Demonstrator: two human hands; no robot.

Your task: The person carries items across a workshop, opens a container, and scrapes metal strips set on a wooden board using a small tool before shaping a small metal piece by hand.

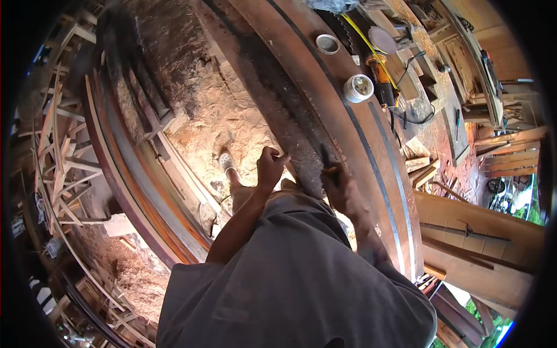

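Observation:
My left hand (pixel 271 168) is closed just off the near edge of a long curved wooden piece (pixel 348 122), its fingers pinched on something small and thin that I cannot make out. Over the dark, dusty strip of the wood, my right hand (pixel 341 188) is wrapped round a dark tool (pixel 331 168), blurred by motion. The tool's end seems to touch the wood's surface. Dark lines run along the piece. An open white tin (pixel 358 89) and a smaller round metal tin (pixel 328 44) stand on it, beyond my hands.
A yellow and black power tool (pixel 383 81) with a cord lies behind the tins, near a round disc (pixel 382 40). Stacked curved boards (pixel 139 180) are at the left. Sawdust covers the floor (pixel 226 110). Planks (pixel 476 232) lie at the right.

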